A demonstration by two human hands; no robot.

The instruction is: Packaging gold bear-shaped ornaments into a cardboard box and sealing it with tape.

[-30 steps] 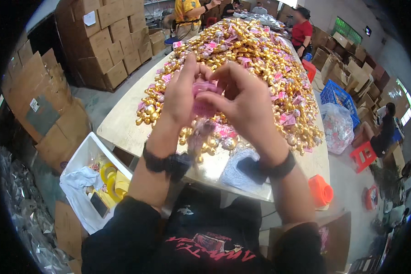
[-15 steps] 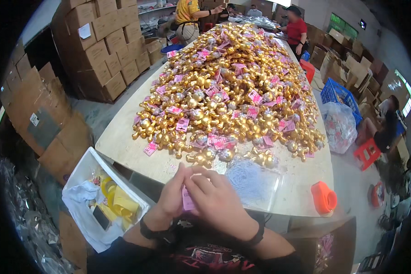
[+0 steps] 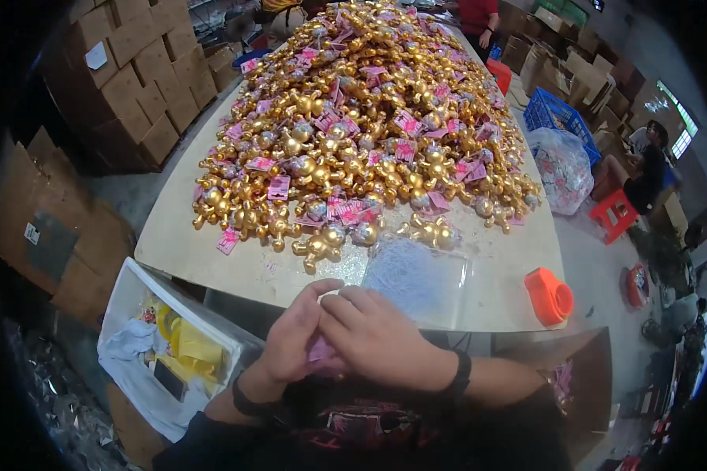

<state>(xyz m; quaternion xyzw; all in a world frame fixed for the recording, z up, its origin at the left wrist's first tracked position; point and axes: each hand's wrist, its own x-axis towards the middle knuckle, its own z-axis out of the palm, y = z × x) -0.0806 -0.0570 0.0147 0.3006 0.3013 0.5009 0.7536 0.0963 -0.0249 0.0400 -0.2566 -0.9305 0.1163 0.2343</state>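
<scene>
My left hand [image 3: 292,336] and my right hand [image 3: 381,336] are together in front of the table's near edge, fingers curled and overlapping. Between the palms a pink card [image 3: 320,350] shows in part; whatever else they hold is covered by the fingers. Just past my fingertips lies a clear, flat bag or tray [image 3: 453,302] of pale thin strings [image 3: 404,271]. Beyond it rises a large heap of shiny gold balloon-animal-shaped figures [image 3: 322,245], many with pink cards [image 3: 279,188] attached.
An orange plastic piece [image 3: 548,297] stands at the table's [image 3: 499,302] right corner. To the left is a white foam box [image 3: 118,310] with yellow tape and cloth. An open carton [image 3: 593,353] sits low right. Stacked cartons [image 3: 145,86], a red stool [image 3: 611,217] and other people surround the table.
The view has tipped down and shifted, so the table sits higher in it. My hands stay together, and less of the pink card shows between them.
</scene>
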